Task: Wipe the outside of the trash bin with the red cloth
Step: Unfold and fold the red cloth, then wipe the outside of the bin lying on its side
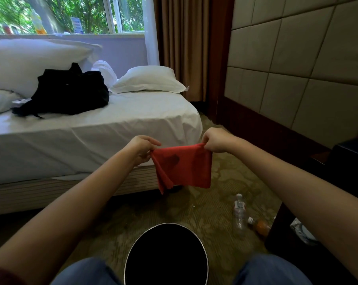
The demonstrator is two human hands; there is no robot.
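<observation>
You have a single view, from the wide-angle camera worn on your head. It faces forward and tilts down, close in on your own body: your jeans (pixel 85 272) fill the bottom edge and your forearms run up from the lower corners. The left hand (pixel 142 150) and right hand (pixel 217 140) sit near mid-frame, with the red cloth (pixel 184 167) held between them. Below the hands, right under the lens, you look straight down into the trash bin (pixel 165 239). Left of and beyond the left hand lies the bed (pixel 91 136), with the window (pixel 71 13) far off at the top edge. Right of the right hand, the padded wall (pixel 297 68) slants away.
</observation>
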